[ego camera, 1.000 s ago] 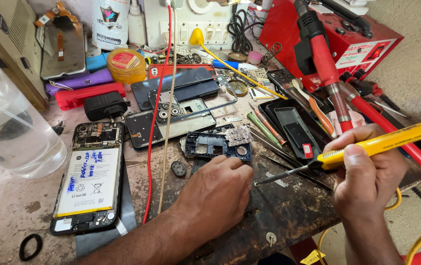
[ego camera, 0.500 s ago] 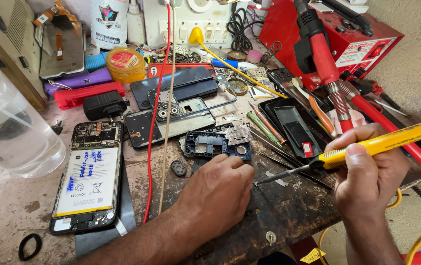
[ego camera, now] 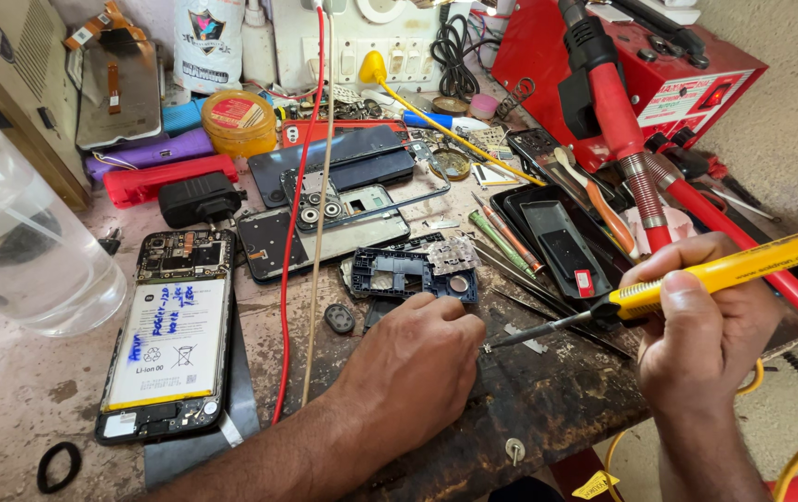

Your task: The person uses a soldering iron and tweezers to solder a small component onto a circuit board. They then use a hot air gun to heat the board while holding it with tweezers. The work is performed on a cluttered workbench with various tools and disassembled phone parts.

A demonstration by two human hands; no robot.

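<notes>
My right hand (ego camera: 697, 321) grips a yellow-handled soldering iron (ego camera: 743, 270) like a pen, its thin dark tip (ego camera: 511, 336) pointing left at the fingertips of my left hand (ego camera: 413, 367). My left hand rests knuckles-up on the dark worn bench, fingers curled down over something small that stays hidden. Just beyond it lies a dark blue phone frame part (ego camera: 408, 272) with a small metal shield on it. An opened phone (ego camera: 171, 339) with a white battery facing up lies to the left.
A clear plastic jar (ego camera: 18, 251) stands at far left. A red soldering station (ego camera: 641, 65) with a red hot-air wand (ego camera: 618, 121) sits back right. Phone back covers, tweezers, screwdrivers, a yellow tin (ego camera: 236, 121) and red and tan wires crowd the middle.
Both hands stay almost still. The iron tip has edged slightly closer to my left fingertips.
</notes>
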